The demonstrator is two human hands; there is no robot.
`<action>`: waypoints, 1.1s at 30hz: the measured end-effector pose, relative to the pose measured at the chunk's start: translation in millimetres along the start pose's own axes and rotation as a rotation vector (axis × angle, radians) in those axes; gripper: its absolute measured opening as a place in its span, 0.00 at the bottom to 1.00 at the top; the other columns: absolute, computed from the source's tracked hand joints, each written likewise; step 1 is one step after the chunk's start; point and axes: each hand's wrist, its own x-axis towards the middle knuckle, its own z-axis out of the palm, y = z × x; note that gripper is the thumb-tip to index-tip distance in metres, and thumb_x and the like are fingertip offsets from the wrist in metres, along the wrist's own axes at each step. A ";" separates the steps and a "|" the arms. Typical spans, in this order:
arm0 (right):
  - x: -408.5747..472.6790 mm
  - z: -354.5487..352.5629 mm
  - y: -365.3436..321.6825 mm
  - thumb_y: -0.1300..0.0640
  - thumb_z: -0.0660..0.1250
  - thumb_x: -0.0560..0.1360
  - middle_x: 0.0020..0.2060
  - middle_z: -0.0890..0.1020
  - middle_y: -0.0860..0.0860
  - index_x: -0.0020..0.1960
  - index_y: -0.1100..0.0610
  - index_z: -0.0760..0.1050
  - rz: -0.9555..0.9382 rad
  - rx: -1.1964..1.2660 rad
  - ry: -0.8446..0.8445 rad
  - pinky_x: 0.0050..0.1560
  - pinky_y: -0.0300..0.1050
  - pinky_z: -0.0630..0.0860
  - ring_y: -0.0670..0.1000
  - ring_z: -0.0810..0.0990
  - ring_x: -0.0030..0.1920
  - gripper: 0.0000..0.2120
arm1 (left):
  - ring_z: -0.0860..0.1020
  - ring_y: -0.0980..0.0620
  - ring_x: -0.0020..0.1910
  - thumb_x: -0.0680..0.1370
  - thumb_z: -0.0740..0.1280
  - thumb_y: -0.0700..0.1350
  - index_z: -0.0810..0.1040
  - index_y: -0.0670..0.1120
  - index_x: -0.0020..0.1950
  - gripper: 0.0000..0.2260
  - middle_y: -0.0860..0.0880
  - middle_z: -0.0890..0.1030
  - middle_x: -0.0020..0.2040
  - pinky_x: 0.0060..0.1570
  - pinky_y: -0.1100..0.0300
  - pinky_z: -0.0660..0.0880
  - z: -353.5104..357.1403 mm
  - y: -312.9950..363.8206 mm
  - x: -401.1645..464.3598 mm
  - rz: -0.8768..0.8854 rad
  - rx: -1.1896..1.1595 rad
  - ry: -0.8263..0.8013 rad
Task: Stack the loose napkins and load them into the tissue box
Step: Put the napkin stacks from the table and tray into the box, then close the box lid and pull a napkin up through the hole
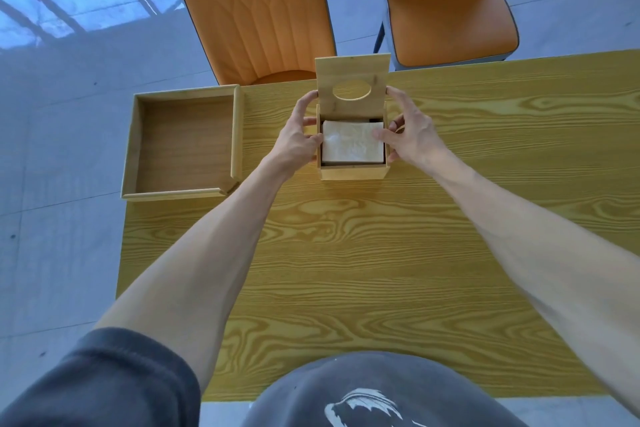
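Note:
A square wooden tissue box (353,173) stands on the table with its lid (352,78) swung up at the back; the lid has an oval hole. A stack of white napkins (352,144) lies inside the box, just below the rim. My left hand (298,135) grips the box's left side, thumb on the napkins' left edge and fingers reaching up to the lid. My right hand (410,130) mirrors it on the right side, thumb on the napkins' right edge, fingers by the lid.
A shallow wooden tray (133,146) sits at the table's far left corner, overhanging the edge. Two orange chairs (256,10) (450,14) stand beyond the yellow wood-grain table (381,253). Grey floor lies to the left.

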 end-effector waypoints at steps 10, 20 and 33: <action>-12.1 -6.0 -5.8 0.43 0.52 0.82 0.48 0.79 0.56 0.64 0.52 0.77 0.048 0.212 0.066 0.32 0.45 0.82 0.49 0.82 0.39 0.21 | 0.79 0.52 0.50 0.80 0.62 0.36 0.73 0.54 0.62 0.15 0.48 0.76 0.60 0.36 0.57 0.82 5.8 -3.3 -10.5 -0.007 -0.074 0.108; -25.7 -7.8 -17.4 0.33 0.56 0.78 0.59 0.77 0.57 0.70 0.55 0.71 0.117 0.259 -0.027 0.37 0.46 0.83 0.49 0.81 0.49 0.31 | 0.75 0.47 0.60 0.81 0.60 0.59 0.71 0.50 0.71 0.22 0.46 0.73 0.70 0.53 0.48 0.77 1.8 9.5 -29.5 -0.152 -0.212 0.088; -43.9 -2.5 -7.9 0.43 0.69 0.76 0.64 0.76 0.55 0.71 0.54 0.69 0.194 0.215 0.036 0.47 0.50 0.84 0.53 0.78 0.59 0.28 | 0.78 0.49 0.60 0.77 0.70 0.54 0.72 0.52 0.70 0.22 0.49 0.78 0.63 0.56 0.50 0.77 2.8 -5.1 -50.6 -0.168 -0.198 0.086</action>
